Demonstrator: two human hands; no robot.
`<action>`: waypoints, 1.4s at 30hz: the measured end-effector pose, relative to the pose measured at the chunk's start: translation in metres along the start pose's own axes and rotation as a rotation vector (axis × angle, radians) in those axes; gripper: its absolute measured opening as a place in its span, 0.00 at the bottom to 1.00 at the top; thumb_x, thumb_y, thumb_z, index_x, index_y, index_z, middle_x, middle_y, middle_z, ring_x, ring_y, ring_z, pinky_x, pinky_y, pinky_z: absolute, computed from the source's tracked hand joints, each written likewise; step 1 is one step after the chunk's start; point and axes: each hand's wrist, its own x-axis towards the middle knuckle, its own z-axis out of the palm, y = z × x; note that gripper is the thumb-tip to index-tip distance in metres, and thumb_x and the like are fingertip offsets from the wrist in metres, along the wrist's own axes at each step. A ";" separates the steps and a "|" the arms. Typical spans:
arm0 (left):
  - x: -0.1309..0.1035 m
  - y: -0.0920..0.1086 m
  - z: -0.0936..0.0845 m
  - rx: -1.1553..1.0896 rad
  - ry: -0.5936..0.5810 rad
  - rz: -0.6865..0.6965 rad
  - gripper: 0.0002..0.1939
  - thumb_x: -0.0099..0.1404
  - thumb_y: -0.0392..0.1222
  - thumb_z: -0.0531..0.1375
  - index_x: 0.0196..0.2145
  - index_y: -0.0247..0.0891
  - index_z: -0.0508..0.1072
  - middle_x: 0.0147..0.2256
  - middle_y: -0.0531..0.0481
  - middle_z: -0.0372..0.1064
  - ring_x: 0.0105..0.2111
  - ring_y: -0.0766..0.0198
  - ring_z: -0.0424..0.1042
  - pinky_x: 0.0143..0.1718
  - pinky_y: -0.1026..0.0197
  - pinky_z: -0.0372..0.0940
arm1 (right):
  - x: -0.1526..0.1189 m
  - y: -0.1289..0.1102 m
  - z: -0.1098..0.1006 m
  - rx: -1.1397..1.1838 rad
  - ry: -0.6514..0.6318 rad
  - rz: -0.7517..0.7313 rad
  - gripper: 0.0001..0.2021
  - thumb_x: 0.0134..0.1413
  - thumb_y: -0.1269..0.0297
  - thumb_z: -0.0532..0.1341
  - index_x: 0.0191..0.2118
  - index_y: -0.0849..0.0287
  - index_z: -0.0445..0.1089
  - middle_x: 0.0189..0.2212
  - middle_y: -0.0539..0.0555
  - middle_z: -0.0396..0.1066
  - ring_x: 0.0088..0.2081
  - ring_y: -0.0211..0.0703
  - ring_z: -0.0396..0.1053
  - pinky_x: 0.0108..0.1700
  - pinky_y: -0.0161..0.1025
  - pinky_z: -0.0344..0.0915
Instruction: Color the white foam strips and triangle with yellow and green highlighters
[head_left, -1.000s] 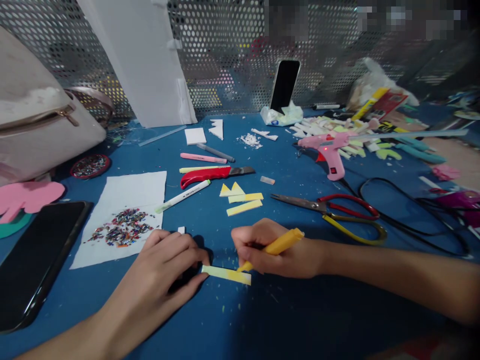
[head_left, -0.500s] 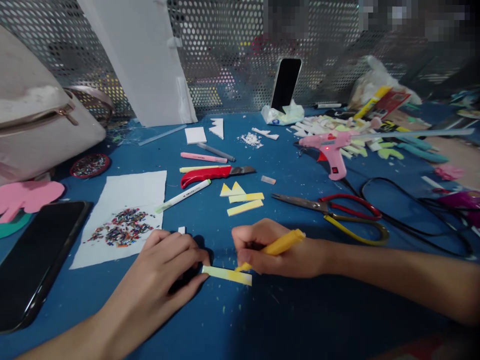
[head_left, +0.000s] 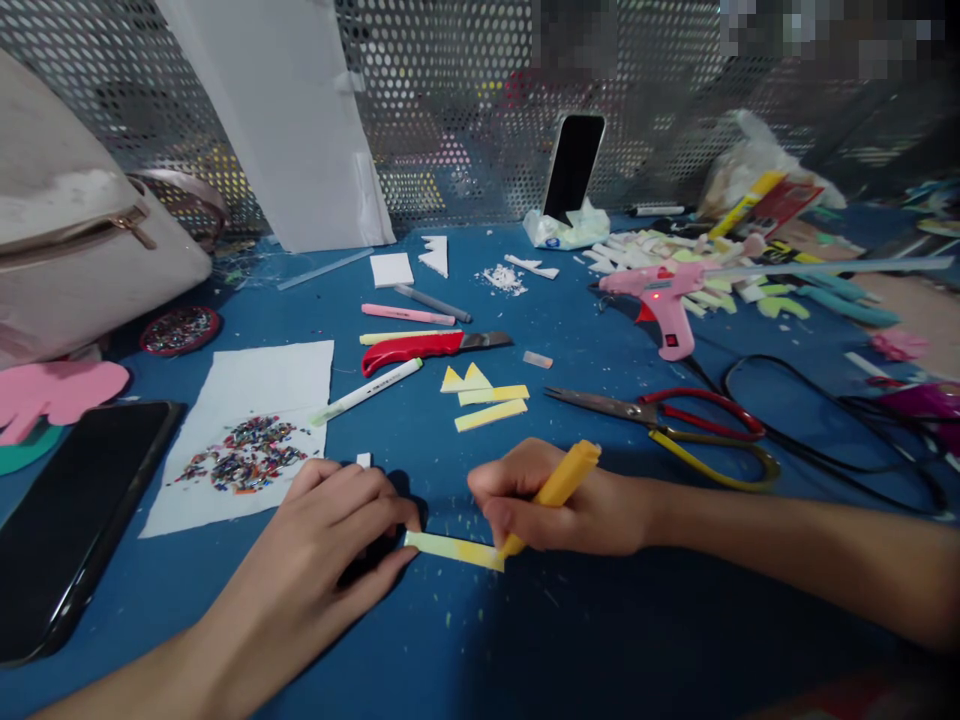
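My left hand (head_left: 341, 530) pinches the left end of a narrow strip (head_left: 454, 550) lying on the blue table. The strip shades from pale green at that end to yellow at the other. Wrapped round a yellow-orange marker (head_left: 568, 477), my right hand (head_left: 540, 500) rests at the strip's right end, and the marker's tip touches there. Above my hands lie two similar yellow-tipped strips (head_left: 491, 415) and small yellow triangles (head_left: 466, 379). A tiny white piece (head_left: 364, 460) sits just behind my left knuckles.
Red-handled cutter (head_left: 412, 350), a green marker (head_left: 367, 392) and a pink marker (head_left: 409, 313) lie beyond. Scissors (head_left: 652, 410) and a pink glue gun (head_left: 660, 300) with a cord are on the right. At left are a paper sheet with beads (head_left: 274, 375), a phone (head_left: 82, 520) and a bag (head_left: 75, 230).
My right hand has shifted slightly right, carrying the marker tip from the yellow part to the strip's right end; the marker stands steeper. My left hand and the strip have stayed put.
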 end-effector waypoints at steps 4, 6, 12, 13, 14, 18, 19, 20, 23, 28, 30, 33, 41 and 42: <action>0.000 -0.001 0.000 -0.003 0.001 -0.001 0.04 0.73 0.40 0.57 0.44 0.45 0.70 0.39 0.54 0.71 0.37 0.63 0.70 0.42 0.58 0.57 | 0.000 -0.001 0.001 -0.057 0.039 0.011 0.17 0.67 0.57 0.57 0.28 0.61 0.61 0.22 0.45 0.58 0.23 0.31 0.55 0.25 0.29 0.52; 0.000 -0.001 0.000 -0.006 -0.006 0.000 0.04 0.74 0.41 0.56 0.44 0.45 0.69 0.39 0.53 0.71 0.38 0.62 0.69 0.43 0.57 0.57 | 0.000 -0.002 0.001 -0.045 -0.005 -0.008 0.20 0.68 0.57 0.55 0.25 0.61 0.59 0.21 0.46 0.58 0.23 0.31 0.55 0.25 0.30 0.53; -0.001 -0.001 0.000 -0.004 -0.013 0.005 0.03 0.74 0.40 0.56 0.45 0.45 0.68 0.39 0.53 0.70 0.38 0.63 0.69 0.43 0.57 0.56 | -0.001 -0.002 0.001 -0.065 0.019 0.009 0.19 0.69 0.59 0.53 0.26 0.61 0.60 0.22 0.47 0.61 0.24 0.32 0.57 0.26 0.30 0.53; -0.001 -0.001 0.000 -0.006 -0.016 0.003 0.03 0.74 0.41 0.56 0.45 0.45 0.68 0.40 0.53 0.70 0.38 0.62 0.69 0.43 0.57 0.56 | -0.001 -0.002 0.001 -0.054 -0.011 0.002 0.20 0.69 0.58 0.53 0.25 0.61 0.59 0.22 0.47 0.61 0.23 0.31 0.57 0.25 0.30 0.53; -0.001 -0.001 0.000 -0.007 -0.017 0.001 0.03 0.74 0.41 0.56 0.45 0.45 0.68 0.39 0.53 0.70 0.38 0.62 0.69 0.43 0.57 0.56 | -0.001 -0.002 0.001 -0.037 -0.027 -0.004 0.21 0.69 0.57 0.53 0.24 0.61 0.58 0.21 0.48 0.61 0.23 0.32 0.57 0.25 0.30 0.54; 0.000 -0.001 0.000 -0.014 -0.004 0.001 0.03 0.74 0.41 0.56 0.44 0.44 0.69 0.39 0.54 0.70 0.37 0.62 0.69 0.43 0.57 0.57 | 0.000 -0.002 0.000 -0.032 0.062 -0.011 0.19 0.68 0.55 0.54 0.28 0.61 0.61 0.24 0.48 0.63 0.25 0.32 0.60 0.26 0.30 0.55; 0.000 -0.001 0.000 -0.014 -0.002 -0.001 0.04 0.74 0.41 0.56 0.44 0.44 0.69 0.39 0.53 0.71 0.37 0.62 0.69 0.43 0.57 0.57 | 0.000 -0.002 0.000 -0.046 0.055 -0.011 0.19 0.69 0.56 0.54 0.27 0.61 0.61 0.23 0.48 0.62 0.24 0.32 0.59 0.26 0.30 0.54; 0.000 0.000 0.000 -0.014 -0.001 -0.004 0.04 0.74 0.41 0.55 0.44 0.44 0.70 0.39 0.53 0.71 0.37 0.62 0.69 0.43 0.57 0.57 | 0.000 -0.001 0.000 -0.055 0.028 -0.010 0.20 0.69 0.56 0.53 0.26 0.61 0.60 0.22 0.47 0.61 0.24 0.32 0.58 0.25 0.30 0.54; 0.001 0.000 0.000 -0.017 0.000 -0.009 0.05 0.73 0.41 0.56 0.43 0.44 0.71 0.38 0.53 0.71 0.37 0.62 0.70 0.42 0.57 0.58 | -0.001 -0.001 0.000 -0.031 -0.021 -0.013 0.22 0.70 0.55 0.53 0.25 0.61 0.60 0.22 0.47 0.61 0.24 0.31 0.58 0.26 0.31 0.54; 0.000 0.000 0.000 -0.020 0.011 -0.007 0.04 0.74 0.42 0.56 0.43 0.44 0.70 0.38 0.54 0.71 0.37 0.62 0.69 0.42 0.58 0.57 | 0.000 -0.001 0.001 -0.053 0.025 -0.008 0.21 0.69 0.55 0.54 0.26 0.62 0.60 0.22 0.47 0.62 0.24 0.31 0.57 0.26 0.30 0.54; 0.000 0.000 0.000 -0.021 0.003 -0.012 0.04 0.74 0.42 0.56 0.43 0.44 0.70 0.38 0.54 0.70 0.37 0.63 0.69 0.42 0.58 0.57 | 0.000 -0.001 0.001 -0.041 -0.017 -0.013 0.21 0.69 0.56 0.54 0.24 0.62 0.60 0.22 0.47 0.61 0.23 0.31 0.57 0.26 0.30 0.54; 0.000 0.000 -0.001 -0.014 -0.005 -0.019 0.04 0.73 0.42 0.56 0.43 0.44 0.70 0.38 0.53 0.71 0.37 0.62 0.70 0.42 0.58 0.58 | 0.000 -0.001 0.001 -0.029 0.048 -0.024 0.19 0.69 0.56 0.54 0.27 0.62 0.62 0.24 0.48 0.62 0.25 0.32 0.59 0.27 0.30 0.55; 0.000 -0.001 0.000 -0.021 0.002 -0.004 0.04 0.74 0.41 0.56 0.44 0.44 0.70 0.39 0.53 0.71 0.37 0.62 0.70 0.43 0.57 0.57 | 0.000 -0.002 0.001 -0.074 0.063 0.003 0.22 0.68 0.51 0.53 0.27 0.61 0.60 0.24 0.48 0.62 0.24 0.32 0.58 0.26 0.31 0.55; 0.000 -0.001 0.001 -0.017 0.003 -0.003 0.04 0.73 0.41 0.56 0.44 0.44 0.70 0.39 0.53 0.71 0.37 0.62 0.70 0.43 0.57 0.57 | 0.000 -0.002 0.001 -0.074 0.064 0.002 0.22 0.68 0.50 0.53 0.26 0.61 0.59 0.23 0.48 0.62 0.24 0.32 0.58 0.26 0.31 0.55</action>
